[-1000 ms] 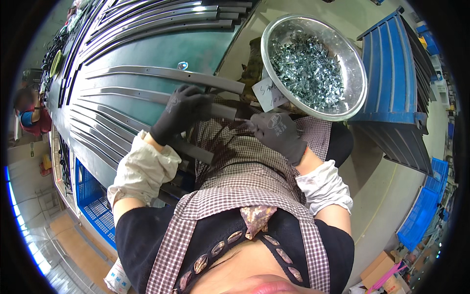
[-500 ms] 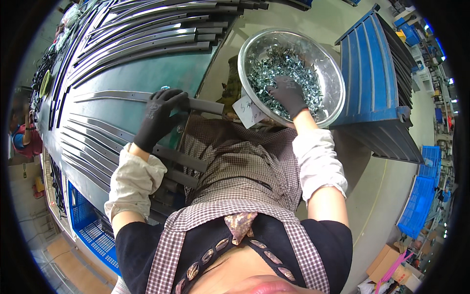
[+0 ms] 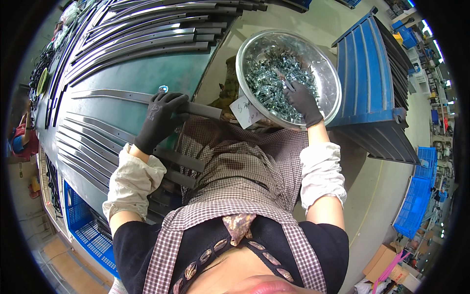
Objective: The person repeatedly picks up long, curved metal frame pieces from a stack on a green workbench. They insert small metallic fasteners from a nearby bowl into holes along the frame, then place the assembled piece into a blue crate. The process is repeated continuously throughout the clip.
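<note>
Step in hand, as judged: picking small hardware for the strip on the bench. Right hand, in a dark glove, is down in the round metal bowl, fingers curled into the heap of small bright metal clips; whether a clip is actually pinched between the fingertips cannot be told, since the pile hides them. Left hand, also gloved, lies flat and spread on the long dark metal strip on the green bench top, pressing it down rather than gripping; a small shiny fitting sits just beyond its fingertips. More strips lie stacked farther up the bench. A paper tag hangs at the bowl's near rim. Next move likely calls for lifting one clip clear of the tangle and carrying it to the pinned strip, left hand steady.
</note>
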A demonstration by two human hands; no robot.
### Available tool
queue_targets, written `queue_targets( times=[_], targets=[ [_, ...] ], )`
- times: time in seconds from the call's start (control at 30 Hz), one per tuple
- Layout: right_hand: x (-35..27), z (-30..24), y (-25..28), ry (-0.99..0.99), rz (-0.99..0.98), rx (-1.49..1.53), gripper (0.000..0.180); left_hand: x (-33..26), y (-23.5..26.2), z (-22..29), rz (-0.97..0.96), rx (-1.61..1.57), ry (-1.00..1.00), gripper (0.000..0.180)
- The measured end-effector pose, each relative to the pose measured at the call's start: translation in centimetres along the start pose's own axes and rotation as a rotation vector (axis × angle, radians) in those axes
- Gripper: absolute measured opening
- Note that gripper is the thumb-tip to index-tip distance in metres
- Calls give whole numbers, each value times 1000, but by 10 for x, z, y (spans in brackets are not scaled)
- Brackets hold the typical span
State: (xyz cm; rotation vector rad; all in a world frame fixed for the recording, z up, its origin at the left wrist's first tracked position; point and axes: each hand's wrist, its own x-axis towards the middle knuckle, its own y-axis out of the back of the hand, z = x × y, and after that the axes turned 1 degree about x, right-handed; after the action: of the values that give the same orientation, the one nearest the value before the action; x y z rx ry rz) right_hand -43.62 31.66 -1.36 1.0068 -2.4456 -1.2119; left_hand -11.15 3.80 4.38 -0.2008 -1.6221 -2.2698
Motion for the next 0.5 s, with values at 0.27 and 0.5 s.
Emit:
queue_targets(
  times=[0.27,0.5],
  targets=[
    [-94,-92,-39,311,-85,584,19,-13,9,88,-180,-340,49,31],
    [-139,-116,-81,730,-112,449,34,-41,-12,88,-183,-475,81,37]
  ],
)
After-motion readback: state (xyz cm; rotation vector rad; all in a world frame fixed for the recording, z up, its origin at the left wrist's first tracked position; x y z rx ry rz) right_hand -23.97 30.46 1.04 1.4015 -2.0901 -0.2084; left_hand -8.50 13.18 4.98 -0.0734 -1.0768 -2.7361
